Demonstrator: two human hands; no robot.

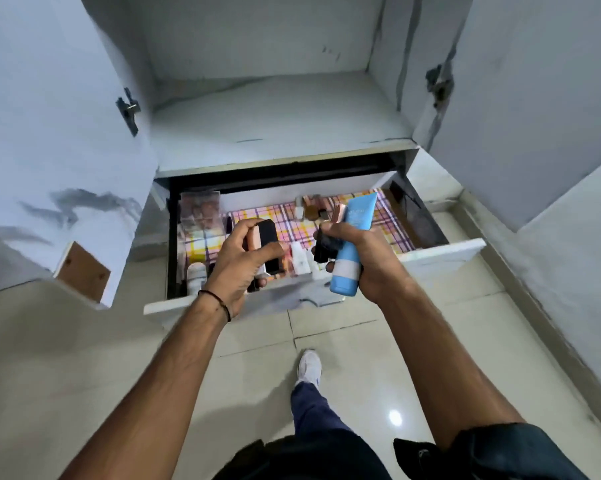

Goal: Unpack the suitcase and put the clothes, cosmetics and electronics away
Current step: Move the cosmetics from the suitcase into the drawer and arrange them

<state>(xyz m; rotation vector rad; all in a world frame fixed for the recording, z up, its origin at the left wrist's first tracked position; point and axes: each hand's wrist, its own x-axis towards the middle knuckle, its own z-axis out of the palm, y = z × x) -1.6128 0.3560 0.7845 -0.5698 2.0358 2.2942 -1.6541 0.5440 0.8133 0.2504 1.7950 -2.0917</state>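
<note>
Tiles (101,358) and one white shoe (309,367) lie closest, and above them two bare arms (174,358) reach out over an open drawer (441,252). Fingers of the left hand (238,271) are curled tight round a black box (268,242), while the right hand (365,261) grips a blue tube (352,237) and some small dark and pink things too blurry to name, all held just above the drawer. Inside, little bottles (309,206), a white tube (301,259) and a clear packet (200,211) sit on a checked cloth (391,216), and farther back is a white shelf (275,123) between two open doors (50,133).
</note>
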